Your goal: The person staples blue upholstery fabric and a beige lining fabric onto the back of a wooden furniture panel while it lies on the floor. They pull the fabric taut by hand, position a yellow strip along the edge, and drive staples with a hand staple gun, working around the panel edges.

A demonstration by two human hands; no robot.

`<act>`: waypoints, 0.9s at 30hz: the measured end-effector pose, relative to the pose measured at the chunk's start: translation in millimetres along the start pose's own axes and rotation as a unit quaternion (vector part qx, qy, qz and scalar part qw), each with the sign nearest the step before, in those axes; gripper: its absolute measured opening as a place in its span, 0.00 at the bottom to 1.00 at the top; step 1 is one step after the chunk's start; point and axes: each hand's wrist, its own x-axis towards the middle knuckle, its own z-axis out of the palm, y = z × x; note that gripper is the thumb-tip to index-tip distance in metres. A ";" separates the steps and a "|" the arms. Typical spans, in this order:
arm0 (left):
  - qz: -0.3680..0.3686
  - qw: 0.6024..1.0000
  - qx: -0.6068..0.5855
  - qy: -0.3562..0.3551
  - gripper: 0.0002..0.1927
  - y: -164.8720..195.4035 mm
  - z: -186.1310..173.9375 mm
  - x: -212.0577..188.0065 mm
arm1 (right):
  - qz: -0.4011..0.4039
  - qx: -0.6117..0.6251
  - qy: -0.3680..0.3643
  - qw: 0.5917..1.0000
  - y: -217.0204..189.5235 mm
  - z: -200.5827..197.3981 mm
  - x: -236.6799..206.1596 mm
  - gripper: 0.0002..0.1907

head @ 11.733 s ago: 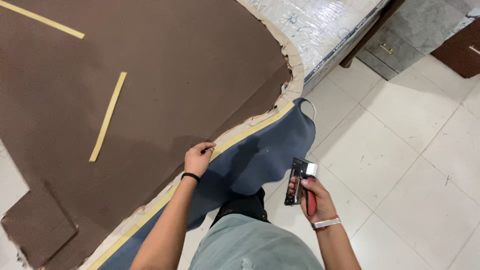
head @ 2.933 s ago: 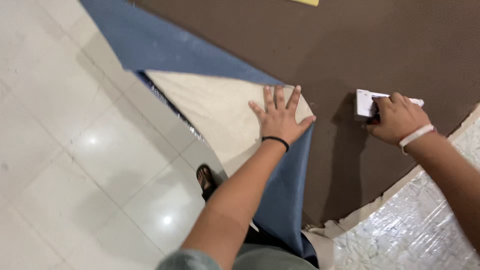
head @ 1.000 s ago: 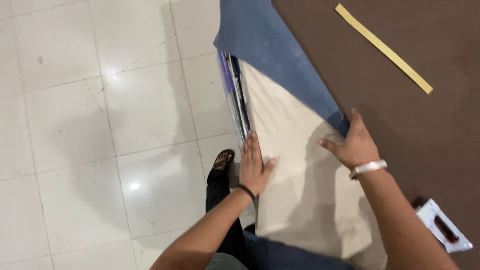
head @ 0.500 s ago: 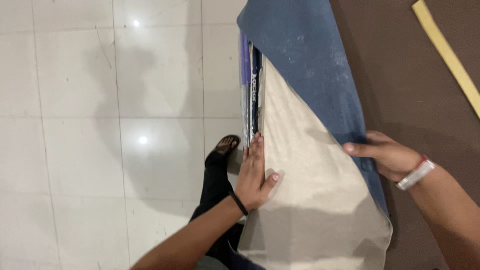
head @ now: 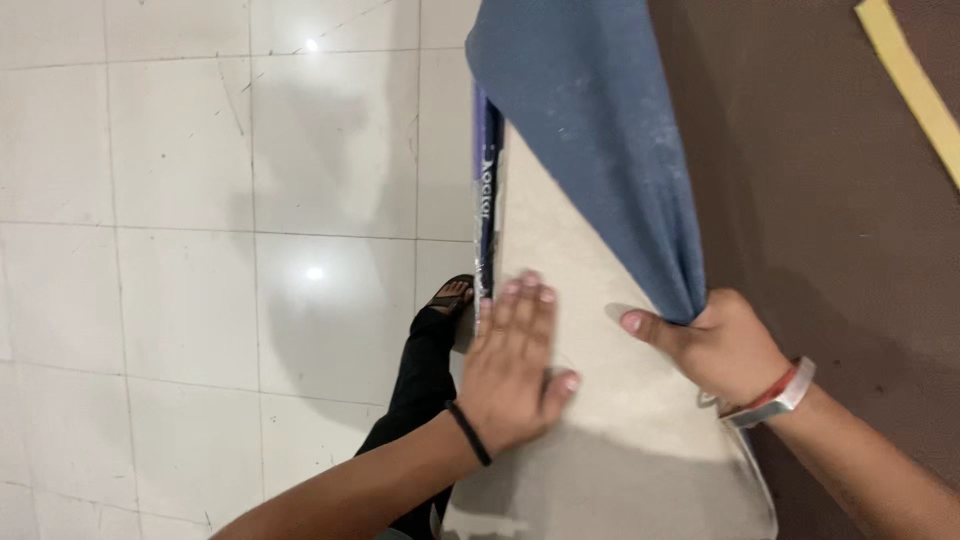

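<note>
blue fabric: soft blue fabric sheet (head: 590, 130), limp, probably light; best gripped at its edge
right hand (head: 722, 345): closed, pinching that edge
left hand (head: 510, 375): open, flat on pale beige panel (head: 600, 440)

White glossy floor tiles (head: 200, 250) fill the left half of your view, crossed by thin grey grout lines and marked with a few dark scratches. Two bright ceiling-light reflections shine on them, one near the top edge and one lower, beside your leg. Your foot sits in a dark open sandal (head: 452, 296) on the tiles, under a black trouser leg (head: 412, 400). At the upper right corner, a strip of yellow tape (head: 912, 85) runs diagonally across a broad brown surface (head: 830, 200).
</note>
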 end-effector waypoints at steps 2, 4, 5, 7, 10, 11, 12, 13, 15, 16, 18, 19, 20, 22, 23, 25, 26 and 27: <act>0.036 0.999 0.007 -0.013 0.43 19.1 5.2 10.5 | -0.071 0.036 0.015 0.997 5.2 0.5 5.2 0.20; 0.065 0.998 0.024 -0.010 0.41 28.9 9.9 26.7 | 0.006 0.010 -0.013 1.000 6.0 1.2 15.5 0.26; 0.067 0.997 0.036 -0.020 0.41 34.0 9.9 30.7 | 0.040 0.000 -0.021 0.999 5.7 1.2 17.1 0.29; 0.075 0.994 0.075 -0.024 0.43 39.8 9.2 40.4 | -0.041 0.031 0.030 0.998 5.7 0.1 19.1 0.17; 0.081 0.994 0.072 0.030 0.41 52.9 3.8 41.2 | 0.083 -0.039 0.027 0.995 12.2 -10.5 2.4 0.19; 0.081 0.994 0.074 0.003 0.41 54.1 3.8 44.3 | 0.161 -0.077 0.007 0.984 15.4 -13.2 0.9 0.21; 0.090 0.993 0.078 -0.021 0.41 54.1 3.2 50.8 | 0.119 -0.062 0.023 0.991 17.0 -14.4 -1.8 0.18; 0.104 0.990 0.082 -0.042 0.41 52.3 3.0 56.8 | 0.078 -0.047 0.047 0.995 18.8 -15.0 -4.9 0.18; 0.127 0.986 0.089 -0.060 0.39 52.7 5.8 71.4 | 0.066 -0.077 0.096 0.990 21.7 -17.8 -11.2 0.20; 0.138 0.984 0.090 -0.074 0.39 54.8 7.5 73.2 | 0.097 -0.115 0.106 0.983 22.4 -14.7 -14.9 0.20; 0.142 0.976 0.084 -0.141 0.34 58.5 8.9 77.6 | 0.160 -0.145 0.156 0.964 21.0 6.6 -32.8 0.22; 0.148 0.972 0.089 -0.161 0.33 60.3 9.0 82.2 | 0.177 -0.146 0.214 0.949 18.4 15.2 -35.3 0.25; 0.162 0.967 0.110 -0.163 0.32 62.8 8.3 85.0 | 0.166 -0.148 0.241 0.945 15.4 20.9 -36.9 0.25; 0.187 0.955 0.152 -0.172 0.32 66.7 6.1 89.8 | 0.146 -0.150 0.285 0.935 9.5 38.8 -40.5 0.29; 0.192 0.953 0.148 -0.182 0.32 67.9 4.7 91.8 | 0.169 -0.140 0.309 0.925 6.8 44.9 -39.3 0.27; 0.193 0.950 0.141 -0.200 0.32 68.7 1.9 94.5 | 0.209 -0.118 0.349 0.906 4.2 51.6 -36.1 0.23; 0.189 0.948 0.128 -0.224 0.32 68.7 0.9 95.4 | 0.196 -0.138 0.353 0.904 5.7 51.6 -35.0 0.21; 0.180 0.945 0.116 -0.246 0.32 68.4 -0.3 94.8 | 0.180 -0.159 0.355 0.904 8.2 50.8 -35.8 0.19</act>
